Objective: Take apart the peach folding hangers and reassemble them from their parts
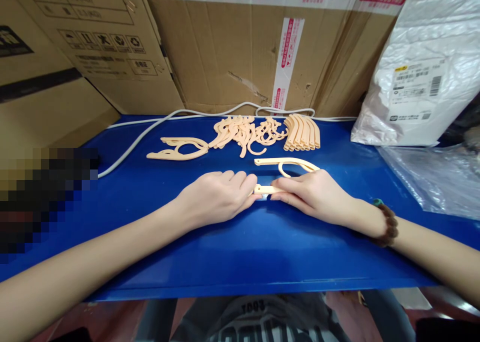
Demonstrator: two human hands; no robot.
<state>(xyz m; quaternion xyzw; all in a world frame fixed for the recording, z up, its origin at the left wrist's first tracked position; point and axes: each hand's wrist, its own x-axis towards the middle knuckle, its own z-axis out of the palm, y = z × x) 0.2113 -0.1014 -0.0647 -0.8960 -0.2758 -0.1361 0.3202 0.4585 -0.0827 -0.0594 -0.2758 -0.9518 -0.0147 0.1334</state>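
Observation:
Over the middle of the blue table, both hands meet at a cream plastic hanger piece (267,189). My left hand (221,197) is closed, its thumb and fingers pinching the piece's left end. With fingers pressed together, my right hand (313,192) grips the same hanger from the right. A second curved arm (275,161) and a hook part (284,171) of it show behind the right hand. How the parts join is hidden by that hand.
Behind the hands on the blue table (243,262) lie a folded hanger (183,149), a pile of loose cream pieces (236,131) and a row of curved arms (303,132). A white cable (135,149), cardboard boxes (225,57) and a white plastic bag (405,102) stand around them.

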